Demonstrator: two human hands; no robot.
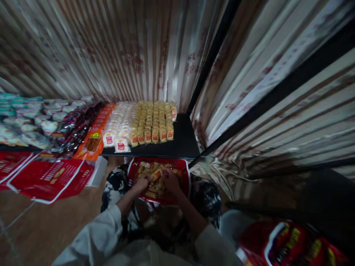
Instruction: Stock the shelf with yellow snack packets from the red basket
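An open red bag [186, 166] rests at my lap, below the shelf edge, with many small yellow snack packets [151, 194] heaped in it. Over the heap, one yellow packet with a red-orange label [156, 175] sits between my two hands. My left hand [144, 181] is closed on its left end. At its right end my right hand [170, 180] has its fingers curled and closed; the fingertips are partly hidden and dim. On the black shelf in front, matching yellow packets [151, 125] stand in tight rows with labels facing me.
White packets [119, 127], an orange pack [95, 133], dark red packs [79, 127] and pale bags [36, 118] line the black shelf [183, 140] leftward. Red bags [55, 179] hang below its edge. Black frame poles [212, 55] and a striped curtain [133, 48] close the back; another filled bag [291, 244] lies lower right.
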